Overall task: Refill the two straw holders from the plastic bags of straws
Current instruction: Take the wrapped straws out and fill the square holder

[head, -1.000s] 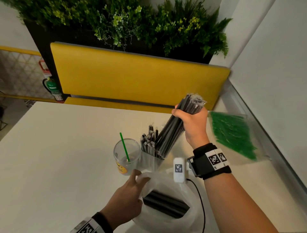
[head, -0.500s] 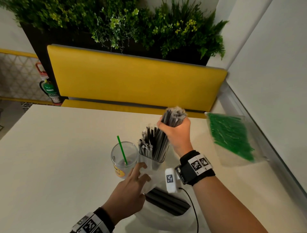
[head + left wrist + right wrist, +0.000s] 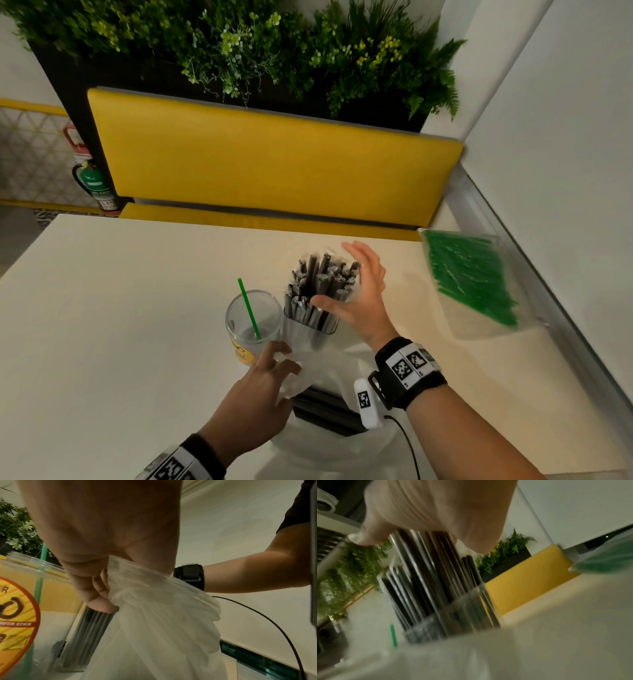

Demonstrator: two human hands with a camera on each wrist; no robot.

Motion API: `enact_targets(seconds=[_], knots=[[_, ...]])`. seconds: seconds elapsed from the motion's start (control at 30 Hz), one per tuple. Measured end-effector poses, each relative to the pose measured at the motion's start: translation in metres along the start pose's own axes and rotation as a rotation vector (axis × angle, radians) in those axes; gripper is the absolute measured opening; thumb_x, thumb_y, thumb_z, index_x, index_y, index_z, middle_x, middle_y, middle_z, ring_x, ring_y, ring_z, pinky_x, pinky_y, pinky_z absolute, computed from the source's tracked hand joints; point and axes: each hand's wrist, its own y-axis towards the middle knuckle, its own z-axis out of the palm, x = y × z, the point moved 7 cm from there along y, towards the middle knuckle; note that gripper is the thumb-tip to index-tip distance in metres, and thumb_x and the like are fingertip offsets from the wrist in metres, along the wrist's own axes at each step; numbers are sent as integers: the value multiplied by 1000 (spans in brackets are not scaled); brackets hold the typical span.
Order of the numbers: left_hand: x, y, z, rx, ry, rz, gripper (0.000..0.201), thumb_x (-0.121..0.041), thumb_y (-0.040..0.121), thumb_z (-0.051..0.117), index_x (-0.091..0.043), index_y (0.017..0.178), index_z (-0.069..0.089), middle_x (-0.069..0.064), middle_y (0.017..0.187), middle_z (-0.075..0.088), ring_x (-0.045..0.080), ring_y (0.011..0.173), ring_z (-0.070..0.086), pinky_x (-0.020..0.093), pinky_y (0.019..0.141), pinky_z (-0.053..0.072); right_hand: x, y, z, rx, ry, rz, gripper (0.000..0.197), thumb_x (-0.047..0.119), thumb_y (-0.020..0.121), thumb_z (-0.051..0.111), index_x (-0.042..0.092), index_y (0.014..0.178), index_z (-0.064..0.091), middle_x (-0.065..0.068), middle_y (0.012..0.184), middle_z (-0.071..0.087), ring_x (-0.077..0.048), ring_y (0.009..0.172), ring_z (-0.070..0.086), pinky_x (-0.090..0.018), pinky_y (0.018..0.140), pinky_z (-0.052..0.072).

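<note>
A clear square holder [image 3: 308, 330] stands mid-table, packed with black wrapped straws [image 3: 320, 279]. My right hand [image 3: 339, 274] is open around their tops, thumb in front and fingers spread behind; the blurred right wrist view shows the same black straws [image 3: 436, 574] under the palm. Left of the holder stands a clear round cup [image 3: 239, 337] with one green straw [image 3: 249, 308]. My left hand [image 3: 274, 366] pinches the rim of a plastic bag [image 3: 329, 445] that holds more black straws [image 3: 325, 409]. In the left wrist view its fingers [image 3: 97, 595] curl round the bag [image 3: 154, 615].
A clear bag of green straws [image 3: 469, 281] lies at the table's right side by the wall. A yellow bench back [image 3: 274, 164] and a planter run along the far edge. A black cable [image 3: 409, 448] trails from my right wrist over the bag.
My right hand lowered its bundle of black straws into the square holder, then let go and spread open. The left hand kept its hold on the bag.
</note>
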Motion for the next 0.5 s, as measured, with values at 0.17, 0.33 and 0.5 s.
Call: enact_targets(seconds=[0.17, 0.33, 0.5], knots=[[4, 0, -3, -8, -15, -12, 46, -21, 76, 55, -30, 121, 59, -12, 137, 32, 15, 114, 57, 32, 86, 55, 75, 27, -27, -90, -132, -336, 81, 76, 91, 35, 22, 151, 42, 9, 159, 38, -13, 151, 26, -43, 122, 13], [1, -1, -5, -37, -32, 11, 50, -13, 80, 64, -26, 128, 61, -11, 136, 33, 14, 121, 53, 27, 99, 51, 44, 39, 45, 491, -752, -331, 54, 46, 110, 26, 19, 154, 39, -3, 166, 27, -17, 156, 13, -44, 126, 10], [-1, 1, -10, -64, -55, 26, 54, -10, 83, 69, -22, 135, 59, -12, 134, 33, 12, 118, 52, 18, 103, 41, 22, 32, 52, 506, -713, -314, 58, 46, 110, 25, 17, 160, 24, -2, 169, 19, -14, 157, 11, -35, 127, 6]])
